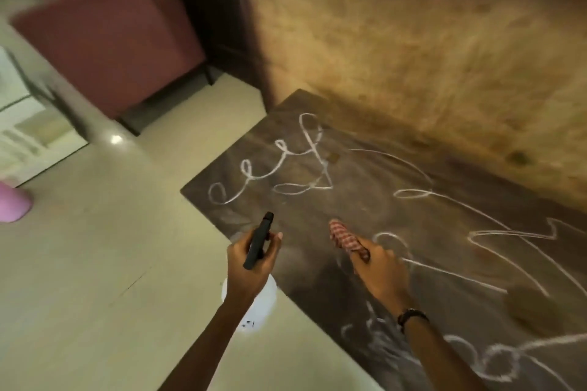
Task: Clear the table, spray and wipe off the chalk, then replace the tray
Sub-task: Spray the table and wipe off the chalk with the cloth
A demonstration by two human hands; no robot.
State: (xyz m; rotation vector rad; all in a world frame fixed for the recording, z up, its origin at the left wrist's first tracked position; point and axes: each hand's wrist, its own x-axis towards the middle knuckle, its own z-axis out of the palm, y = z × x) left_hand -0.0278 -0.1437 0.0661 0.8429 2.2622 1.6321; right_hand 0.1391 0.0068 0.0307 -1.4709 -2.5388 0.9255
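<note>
A dark wooden table [317, 209] runs from the centre to the lower right, covered in white chalk scribbles [279, 165]. My left hand [251, 267] grips a spray bottle by its black head [259, 240], with the white body [254, 301] hanging below my wrist beside the table's left edge. The nozzle points toward the chalk loops. My right hand [381, 267] holds a bunched red checked cloth [344, 238] just above the tabletop. Chalk lines lie on both sides of that hand.
A yellowish stone wall [413, 57] borders the table's far side. A pink armchair [108, 41] stands on the pale tiled floor at upper left, and a pink object [12, 203] sits at the left edge. A tan blurred patch [530, 308] lies on the table at right.
</note>
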